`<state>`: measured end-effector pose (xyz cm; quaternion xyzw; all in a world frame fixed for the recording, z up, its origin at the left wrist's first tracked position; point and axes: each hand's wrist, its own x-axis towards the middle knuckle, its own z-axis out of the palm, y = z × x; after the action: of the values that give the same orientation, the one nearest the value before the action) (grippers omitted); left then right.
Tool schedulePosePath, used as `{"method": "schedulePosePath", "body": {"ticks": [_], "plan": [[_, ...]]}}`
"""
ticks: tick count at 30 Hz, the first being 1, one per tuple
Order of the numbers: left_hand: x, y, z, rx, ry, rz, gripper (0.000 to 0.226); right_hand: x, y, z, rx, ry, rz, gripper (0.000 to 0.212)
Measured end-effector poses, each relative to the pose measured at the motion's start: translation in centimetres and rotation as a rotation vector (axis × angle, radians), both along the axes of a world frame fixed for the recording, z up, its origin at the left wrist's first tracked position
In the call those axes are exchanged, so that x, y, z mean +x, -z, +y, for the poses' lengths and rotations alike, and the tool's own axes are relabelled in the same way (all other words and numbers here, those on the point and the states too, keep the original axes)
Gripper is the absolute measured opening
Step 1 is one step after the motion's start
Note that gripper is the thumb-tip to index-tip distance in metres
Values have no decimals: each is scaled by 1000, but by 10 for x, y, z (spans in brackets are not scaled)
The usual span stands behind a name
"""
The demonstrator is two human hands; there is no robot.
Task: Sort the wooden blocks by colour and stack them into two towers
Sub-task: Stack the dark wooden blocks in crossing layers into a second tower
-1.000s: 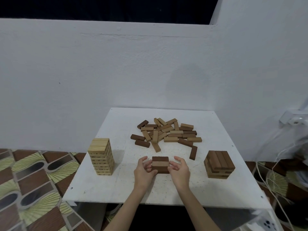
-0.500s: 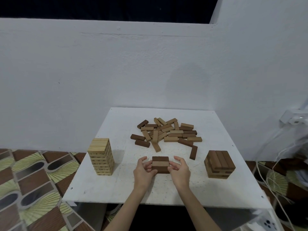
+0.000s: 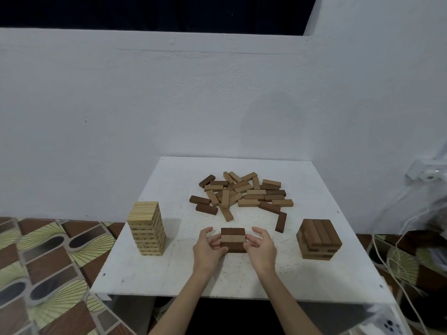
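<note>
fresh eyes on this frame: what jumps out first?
Two hands, left hand and right hand, grip a three-block row (dark, light, dark) at the front centre of the white table. Behind it lies a loose pile of mixed blocks. A tall light tower stands left, a shorter dark-topped stack right.

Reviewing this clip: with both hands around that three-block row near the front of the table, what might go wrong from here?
1. The held row mixes colours: a light block between two dark ones. Placed whole on either tower, it would likely spoil the sort.
2. Left hand and right hand press only the row's ends, so the middle block may slip out when lifted.
3. The light tower is tall and narrow; a bump while stacking might topple it.
</note>
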<state>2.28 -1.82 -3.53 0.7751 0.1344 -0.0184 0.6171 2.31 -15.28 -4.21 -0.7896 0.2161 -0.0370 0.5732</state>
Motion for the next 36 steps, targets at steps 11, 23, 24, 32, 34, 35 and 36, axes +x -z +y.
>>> {"method": "schedulePosePath", "body": {"ticks": [11,23,24,32,34,35,36], "plan": [[-3,-4,-1,6,11,13,64,2,-2,-3,23,-39,30,47],[4,-52,-21,-49,27,-147,66,3,-61,-31,120,-48,-133,47],[5,-59,-26,-63,33,-166,65,3,-69,-37,113,-53,-148,47],[2,-89,-92,-154,119,-214,66,-5,-109,-113,18,-32,-177,46],[-3,-90,-110,-175,142,-204,65,-8,-110,-132,20,-7,-150,47],[-6,-90,-119,-185,154,-194,63,-10,-109,-142,33,1,-134,47],[-8,-91,-126,-194,164,-186,62,-12,-109,-150,47,6,-122,47]]}}
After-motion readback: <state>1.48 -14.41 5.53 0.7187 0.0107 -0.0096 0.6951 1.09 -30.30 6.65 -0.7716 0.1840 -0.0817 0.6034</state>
